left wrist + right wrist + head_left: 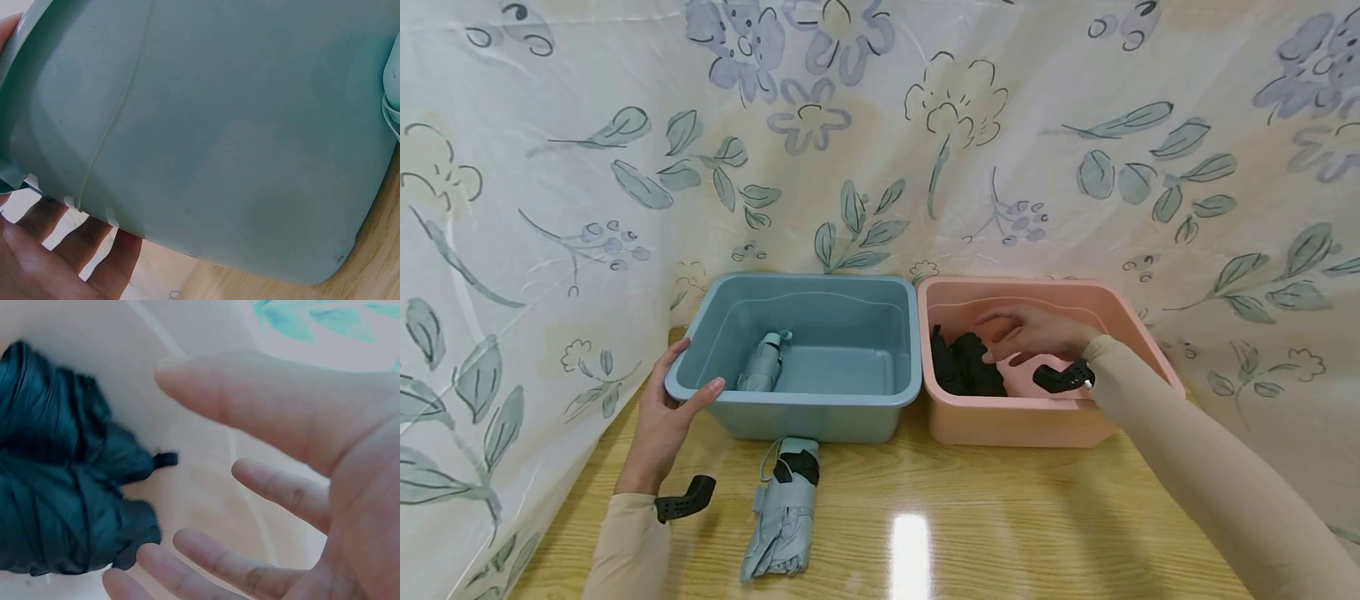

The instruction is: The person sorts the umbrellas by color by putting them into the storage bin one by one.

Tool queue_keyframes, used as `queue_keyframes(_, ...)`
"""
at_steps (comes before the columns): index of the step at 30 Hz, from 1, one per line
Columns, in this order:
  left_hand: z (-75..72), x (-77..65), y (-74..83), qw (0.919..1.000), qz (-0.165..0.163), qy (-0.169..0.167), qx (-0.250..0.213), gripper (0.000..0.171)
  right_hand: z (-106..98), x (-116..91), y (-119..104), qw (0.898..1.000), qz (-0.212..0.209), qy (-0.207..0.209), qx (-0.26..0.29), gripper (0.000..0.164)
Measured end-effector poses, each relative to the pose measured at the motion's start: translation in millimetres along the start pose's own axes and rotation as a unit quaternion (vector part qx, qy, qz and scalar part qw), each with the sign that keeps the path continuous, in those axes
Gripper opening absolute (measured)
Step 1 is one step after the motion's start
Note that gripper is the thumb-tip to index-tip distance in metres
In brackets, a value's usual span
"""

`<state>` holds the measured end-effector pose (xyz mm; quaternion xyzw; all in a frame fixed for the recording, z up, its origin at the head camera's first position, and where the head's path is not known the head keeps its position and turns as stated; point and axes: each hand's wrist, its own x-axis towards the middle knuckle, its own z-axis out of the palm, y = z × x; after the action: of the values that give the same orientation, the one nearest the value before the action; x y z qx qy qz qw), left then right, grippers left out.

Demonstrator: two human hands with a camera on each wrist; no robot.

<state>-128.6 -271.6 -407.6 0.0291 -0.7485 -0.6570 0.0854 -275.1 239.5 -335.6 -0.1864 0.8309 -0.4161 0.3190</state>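
Two black umbrellas [977, 367] lie side by side, folded, at 9 o'clock inside the pink bin [1022, 425]. Right hand [1037, 329] is in the same bin, at their 2 o'clock: fingers spread, thumb well apart from them, nothing held. Fingertips are right beside the nearer umbrella; can't tell if they touch. Right forearm comes in from 4 o'clock, black strap [1062, 377] on the wrist. Blue bin [820, 399] sits at the pink one's 9 o'clock, rims just beside each other. Left hand [666, 408] is clamped on its rim at roughly 8 o'clock, thumb over the near edge, fingers round the outer side wall. Inside that bin, small grey-green umbrella [762, 367] lies at 8 o'clock. Larger grey umbrella [786, 508], black band and cord near its top end, lies on the wooden table [1000, 517] at the blue bin's 6 o'clock. Floral sheet [850, 142] hangs at 12 o'clock behind both bins.
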Motion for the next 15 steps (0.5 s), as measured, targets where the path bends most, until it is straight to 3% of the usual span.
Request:
queue_keyframes(9,-1.0,-0.6,-0.8,0.9999,0.003,-0.008,-0.009,0.083,4.6,-26.2,-16.6,0.998,-0.058,0.019,-0.009,0.071)
queue_keyframes(15,-0.3,-0.4,-0.8,0.9998,0.009,-0.007,-0.014,0.082,14.2,-49.1,-30.1,0.993,-0.084,0.066,-0.048,0.065)
